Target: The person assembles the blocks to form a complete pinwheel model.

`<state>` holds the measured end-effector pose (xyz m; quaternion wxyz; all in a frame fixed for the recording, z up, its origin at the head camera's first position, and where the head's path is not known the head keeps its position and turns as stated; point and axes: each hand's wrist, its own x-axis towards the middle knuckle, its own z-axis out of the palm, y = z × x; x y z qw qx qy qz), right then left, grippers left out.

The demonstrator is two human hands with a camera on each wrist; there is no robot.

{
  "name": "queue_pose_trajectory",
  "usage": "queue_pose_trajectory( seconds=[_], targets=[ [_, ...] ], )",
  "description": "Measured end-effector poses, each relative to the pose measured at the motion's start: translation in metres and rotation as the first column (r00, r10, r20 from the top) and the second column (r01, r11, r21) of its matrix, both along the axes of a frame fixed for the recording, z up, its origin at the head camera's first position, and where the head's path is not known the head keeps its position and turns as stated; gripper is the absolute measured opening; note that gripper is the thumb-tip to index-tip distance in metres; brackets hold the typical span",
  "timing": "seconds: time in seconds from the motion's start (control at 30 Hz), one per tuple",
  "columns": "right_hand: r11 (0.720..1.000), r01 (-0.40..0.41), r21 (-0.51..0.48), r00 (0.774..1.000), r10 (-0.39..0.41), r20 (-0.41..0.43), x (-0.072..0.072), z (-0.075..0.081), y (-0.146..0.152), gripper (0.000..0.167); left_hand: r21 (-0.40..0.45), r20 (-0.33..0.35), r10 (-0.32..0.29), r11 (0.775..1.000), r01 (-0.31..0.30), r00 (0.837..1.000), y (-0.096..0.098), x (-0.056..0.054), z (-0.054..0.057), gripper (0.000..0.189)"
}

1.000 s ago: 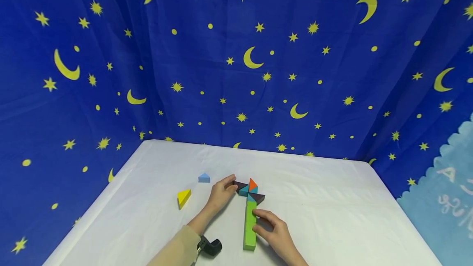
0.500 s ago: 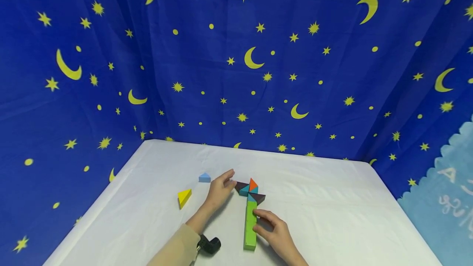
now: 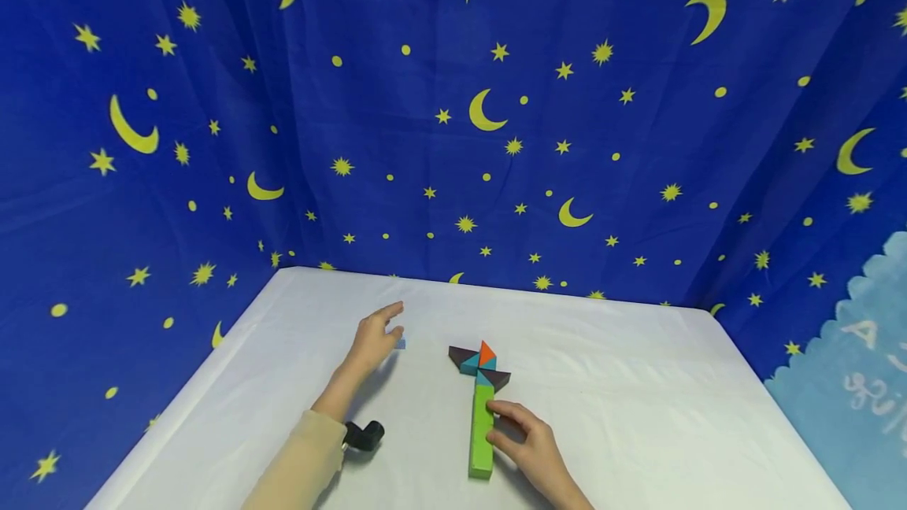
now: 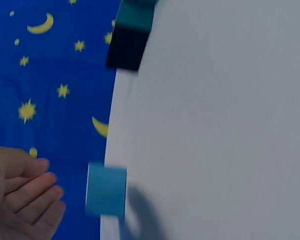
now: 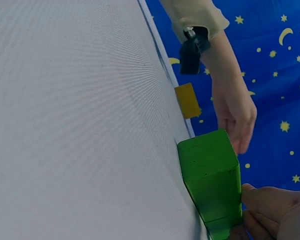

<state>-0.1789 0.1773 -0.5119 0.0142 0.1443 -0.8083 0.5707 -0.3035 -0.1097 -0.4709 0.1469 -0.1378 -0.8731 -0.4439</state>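
Observation:
In the head view my left hand (image 3: 372, 341) reaches over the left part of the table, thumb and fingers apart and nothing between them. Just beyond it a light blue block (image 3: 401, 344) shows partly; the left wrist view has that block (image 4: 106, 190) beside the fingers, with a gap. My right hand (image 3: 527, 443) rests its thumb and index fingertips against the right side of a row of green blocks (image 3: 481, 435). Teal, dark and orange triangular blocks (image 3: 486, 354) adjoin the row's far end, fanned out like blades.
A yellow block (image 5: 188, 101), hidden behind the left arm in the head view, shows in the right wrist view. A black wrist device (image 3: 364, 436) hangs at the left sleeve. The white table (image 3: 638, 392) meets a blue star-and-moon cloth (image 3: 397, 116) behind and at the sides.
My left hand has left the dark triangular block and moved left to the light blue block, now partly covering it. Its arm now hides the yellow block. The right hand has stayed at the green row.

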Motion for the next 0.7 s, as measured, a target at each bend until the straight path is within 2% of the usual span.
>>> queue_pose_trajectory(
  seconds=[0.17, 0.3, 0.5, 0.7],
  targets=[
    [1.0, -0.002, -0.013, 1.0, 0.002, 0.004, 0.0, 0.0, 0.001, 0.041, -0.121, 0.089, -0.023, 0.992, 0.034, 0.996, -0.016, -0.001, -0.006, 0.041],
    [1.0, -0.009, -0.021, 1.0, 0.01, 0.014, 0.001, 0.001, 0.001, 0.042, -0.194, 0.107, -0.018, 0.98, 0.039, 0.994, -0.02, -0.001, -0.014, 0.04],
    [0.999, -0.023, -0.035, 1.0, 0.023, 0.019, 0.002, 0.001, 0.0, 0.043, -0.186, 0.082, -0.014, 0.982, 0.029, 0.997, -0.019, -0.001, -0.021, 0.036],
    [1.0, -0.017, -0.025, 1.0, 0.017, 0.0, 0.001, 0.001, 0.0, 0.042, -0.174, 0.047, -0.013, 0.985, 0.021, 0.999, -0.016, -0.001, -0.02, 0.033]
  ],
)
